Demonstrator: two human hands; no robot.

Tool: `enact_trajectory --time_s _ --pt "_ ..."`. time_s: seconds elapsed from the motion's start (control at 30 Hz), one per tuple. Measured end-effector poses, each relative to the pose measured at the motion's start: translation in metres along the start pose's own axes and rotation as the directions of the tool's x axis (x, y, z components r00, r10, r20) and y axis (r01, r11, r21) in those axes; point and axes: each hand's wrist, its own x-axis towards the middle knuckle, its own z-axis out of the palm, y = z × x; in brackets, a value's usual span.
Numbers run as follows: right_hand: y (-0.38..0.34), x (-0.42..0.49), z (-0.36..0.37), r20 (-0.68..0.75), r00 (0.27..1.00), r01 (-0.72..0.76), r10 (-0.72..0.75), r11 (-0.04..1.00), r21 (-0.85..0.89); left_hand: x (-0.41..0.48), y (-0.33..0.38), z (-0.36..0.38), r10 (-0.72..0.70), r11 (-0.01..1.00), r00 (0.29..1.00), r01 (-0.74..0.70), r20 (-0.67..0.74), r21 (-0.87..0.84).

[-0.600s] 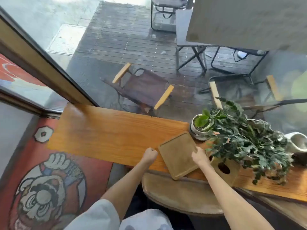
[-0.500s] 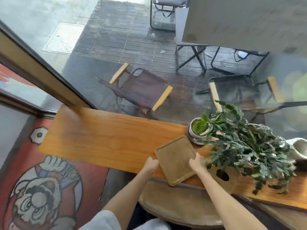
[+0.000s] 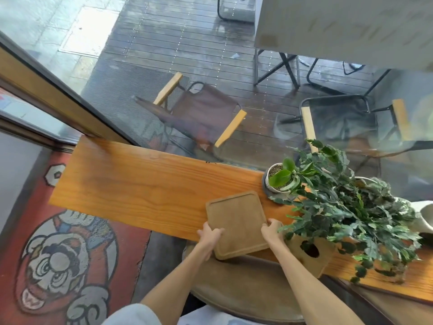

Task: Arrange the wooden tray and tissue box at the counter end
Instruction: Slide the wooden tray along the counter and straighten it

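A square wooden tray (image 3: 236, 221) lies flat on the orange wooden counter (image 3: 131, 184), its near corner over the counter's front edge. My left hand (image 3: 209, 235) grips the tray's left edge, thumb on top. My right hand (image 3: 271, 231) holds its right edge. Just right of that hand stands a wooden tissue box (image 3: 311, 254) with an oval hole, partly hidden under leaves.
A small white potted plant (image 3: 278, 178) stands behind the tray. A big leafy plant (image 3: 351, 212) spreads over the counter's right part. A round stool (image 3: 246, 289) sits below the counter edge. Glass backs the counter. The counter's left end lies by a cartoon rug (image 3: 58, 254).
My left hand has moved from beside the tray onto its left edge. Both hands now hold the tray, which has turned slightly and sits squarer to the counter.
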Motion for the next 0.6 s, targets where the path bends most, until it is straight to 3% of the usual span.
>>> enact_trajectory --time_s 0.23,0.33,0.6 --pt "-0.038 -0.035 0.040 -0.006 0.991 0.134 -0.134 0.989 -0.058 -0.010 0.002 -0.083 0.185 0.951 0.961 -0.123 -0.203 0.285" --pt "-0.073 -0.054 0.061 0.059 0.980 0.193 -0.188 0.976 -0.098 -0.029 -0.002 -0.126 0.205 0.922 0.939 -0.090 -0.277 0.377" --pt "-0.169 -0.110 0.137 0.123 0.953 0.286 -0.277 0.956 -0.069 -0.045 -0.014 -0.255 0.217 0.967 0.879 -0.134 -0.425 0.217"
